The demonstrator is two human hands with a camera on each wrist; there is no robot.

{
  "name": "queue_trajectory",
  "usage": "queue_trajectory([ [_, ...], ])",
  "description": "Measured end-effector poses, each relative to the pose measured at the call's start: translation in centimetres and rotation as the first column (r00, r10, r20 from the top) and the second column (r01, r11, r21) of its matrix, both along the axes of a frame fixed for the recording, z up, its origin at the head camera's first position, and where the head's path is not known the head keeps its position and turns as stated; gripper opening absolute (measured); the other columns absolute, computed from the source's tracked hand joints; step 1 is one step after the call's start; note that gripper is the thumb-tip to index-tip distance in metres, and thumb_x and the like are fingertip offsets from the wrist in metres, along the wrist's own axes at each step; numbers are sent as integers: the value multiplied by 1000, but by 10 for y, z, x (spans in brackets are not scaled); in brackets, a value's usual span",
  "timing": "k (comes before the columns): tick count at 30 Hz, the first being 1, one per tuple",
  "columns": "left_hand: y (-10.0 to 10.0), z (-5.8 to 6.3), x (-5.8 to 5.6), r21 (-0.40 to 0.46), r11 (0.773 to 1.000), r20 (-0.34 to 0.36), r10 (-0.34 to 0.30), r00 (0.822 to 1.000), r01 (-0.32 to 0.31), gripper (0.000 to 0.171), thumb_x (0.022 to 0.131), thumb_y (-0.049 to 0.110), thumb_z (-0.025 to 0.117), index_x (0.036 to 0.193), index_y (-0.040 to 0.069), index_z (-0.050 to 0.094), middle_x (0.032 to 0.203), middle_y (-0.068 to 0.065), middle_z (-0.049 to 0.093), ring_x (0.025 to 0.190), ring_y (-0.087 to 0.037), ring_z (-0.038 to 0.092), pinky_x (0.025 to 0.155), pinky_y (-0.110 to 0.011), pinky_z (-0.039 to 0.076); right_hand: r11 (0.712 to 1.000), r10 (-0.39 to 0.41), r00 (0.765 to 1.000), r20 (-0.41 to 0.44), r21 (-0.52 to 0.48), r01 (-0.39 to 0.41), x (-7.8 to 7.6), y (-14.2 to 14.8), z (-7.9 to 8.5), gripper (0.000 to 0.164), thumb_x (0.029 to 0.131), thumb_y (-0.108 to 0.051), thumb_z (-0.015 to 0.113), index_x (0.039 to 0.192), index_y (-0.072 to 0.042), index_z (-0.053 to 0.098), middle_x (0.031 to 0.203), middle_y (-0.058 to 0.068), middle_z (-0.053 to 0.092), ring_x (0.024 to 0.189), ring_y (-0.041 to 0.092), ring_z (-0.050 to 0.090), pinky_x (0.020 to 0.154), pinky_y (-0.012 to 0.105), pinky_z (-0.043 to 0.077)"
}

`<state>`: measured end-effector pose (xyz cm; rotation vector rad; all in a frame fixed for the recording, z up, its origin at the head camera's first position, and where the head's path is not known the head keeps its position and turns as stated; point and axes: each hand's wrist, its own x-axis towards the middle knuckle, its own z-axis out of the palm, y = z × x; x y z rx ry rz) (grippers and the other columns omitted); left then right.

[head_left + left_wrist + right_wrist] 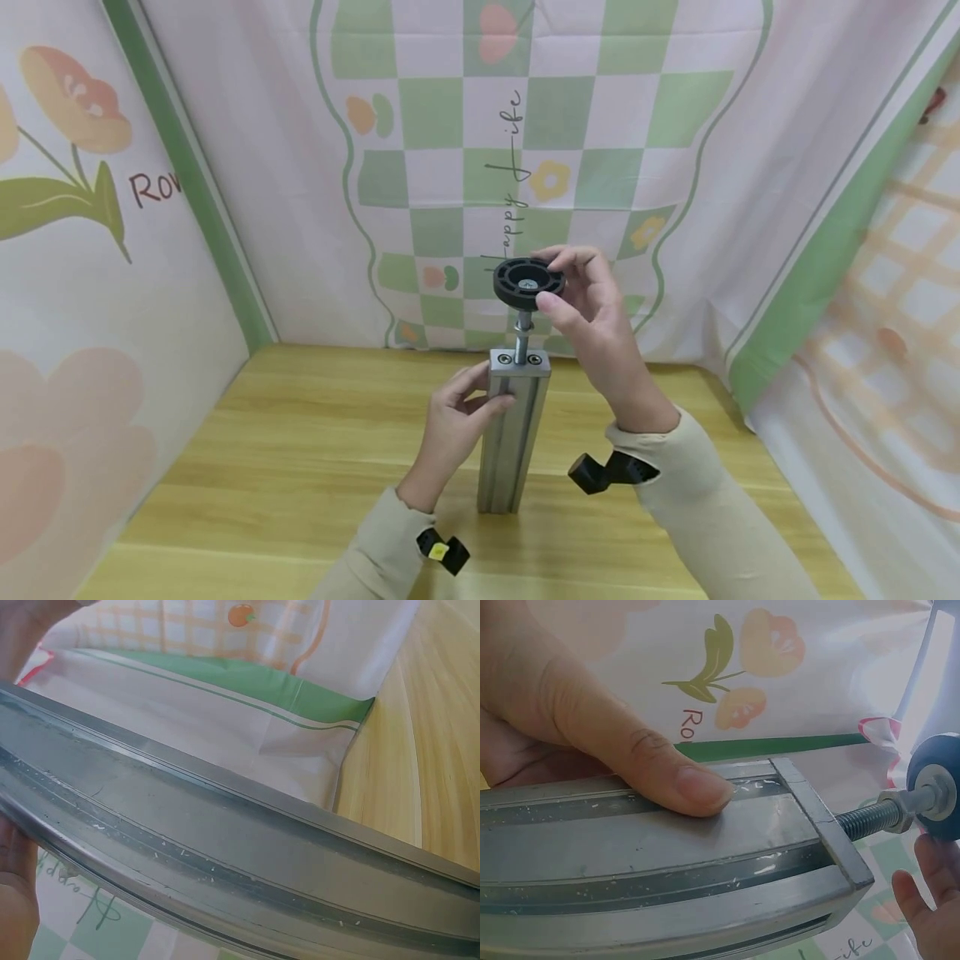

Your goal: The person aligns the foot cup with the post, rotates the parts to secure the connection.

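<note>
An aluminium profile (510,442) stands upright on the wooden table, with an end plate (520,360) held by two screws on top. Out of this plate rises a threaded rod (522,343) with a nut on it, clearer in the right wrist view as a bare threaded rod (868,820). It carries a black round levelling foot (517,293), base upward. My left hand (457,421) grips the profile just below the plate, its thumb (682,784) lying along one face. My right hand (592,321) holds the foot's rim between thumb and fingers.
The wooden table (300,467) reaches back to a green checkered cloth (487,175). Printed cloth walls stand at left (172,317) and right (862,392). Small black devices (611,472) are strapped to both wrists.
</note>
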<state>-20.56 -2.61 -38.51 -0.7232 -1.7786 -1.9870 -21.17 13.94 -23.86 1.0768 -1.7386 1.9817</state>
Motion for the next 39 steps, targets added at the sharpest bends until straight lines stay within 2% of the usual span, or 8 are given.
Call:
queue_trajectory([
  [4,0,0,0,0,1000,-2,-4,1000,4,43,87,1,77,128,0,66,112,-12,67,97,-18,66,82,-35,59,999,-38,998,-46,20,39,-1,0,1,34,85,2,62,116,-7,51,125,12,46,108,29,49,95,27,47],
  [8,-1,-1,-1,-3,1000,-9,-8,1000,8,43,87,1,77,128,1,66,112,-13,67,98,-18,65,83,-34,59,989,-117,987,-106,80,126,-2,1,2,49,84,4,67,131,2,53,119,8,46,103,25,48,92,29,43],
  [15,-1,-2,-1,-6,1000,-12,-11,1000,11,43,87,1,77,129,1,66,112,-13,66,97,-17,65,83,-34,59,976,-168,973,-156,114,187,-1,2,-1,50,91,-15,72,138,-4,60,126,9,42,108,28,46,89,27,45],
  [18,-1,-1,-1,-4,1000,-4,-11,1000,11,43,87,2,77,129,1,66,111,-13,66,97,-17,65,82,-34,59,979,-145,978,-150,119,164,-2,3,-2,45,98,-22,59,138,-1,58,138,9,43,121,29,44,98,30,43],
  [22,-1,-1,-1,-1,1000,3,-10,1000,10,43,87,2,77,128,1,66,110,-12,67,96,-17,65,82,-33,59,996,-26,996,-87,85,34,-2,2,-2,47,101,-19,38,140,2,54,151,14,41,139,30,35,114,39,32],
  [27,-1,-1,0,2,1000,-7,-11,1000,11,43,87,1,77,129,0,66,110,-13,66,97,-17,66,82,-34,59,994,106,994,-21,9,-106,-2,-1,-1,49,99,-14,32,142,1,52,148,24,45,139,34,37,116,42,28],
  [34,-1,-1,0,0,1000,-3,-9,1000,9,42,87,2,77,128,0,66,110,-13,66,96,-17,66,83,-35,59,995,100,994,-50,0,-101,-3,0,-3,46,98,-10,34,138,2,53,139,27,50,126,34,49,107,38,39],
  [39,-1,-1,0,-2,1000,0,-3,1000,3,42,87,0,77,128,0,66,109,-14,67,96,-17,66,83,-35,59,1000,22,1000,-19,5,-22,-3,3,-6,36,96,-11,48,130,-7,56,138,21,50,119,31,53,98,29,48],
])
